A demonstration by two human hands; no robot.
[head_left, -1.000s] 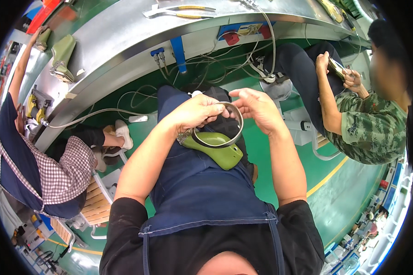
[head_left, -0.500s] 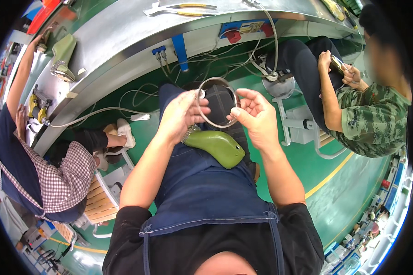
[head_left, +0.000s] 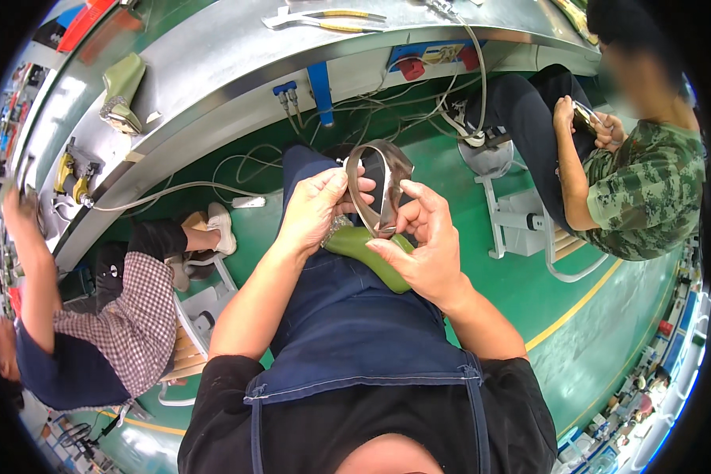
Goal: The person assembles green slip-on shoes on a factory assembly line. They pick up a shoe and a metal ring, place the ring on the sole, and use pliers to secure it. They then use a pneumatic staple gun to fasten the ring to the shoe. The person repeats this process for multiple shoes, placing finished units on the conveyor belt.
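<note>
Turned broadside since half a second ago, one dark looped strap stands above the lap, its left side pinched by the left hand; the right hand, half-curled, meets its lower right, the firmness of hold unclear. One green shoe last lies below; another, plus one pair of pliers, rests on the bench. Two co-workers, one in a checked apron, one in camouflage, flank the scene.

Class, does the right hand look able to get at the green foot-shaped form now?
Probably yes: the right hand overlaps the green foot-shaped form in this view, and the form's near side looks uncovered, though the brown band might hinder it.
</note>
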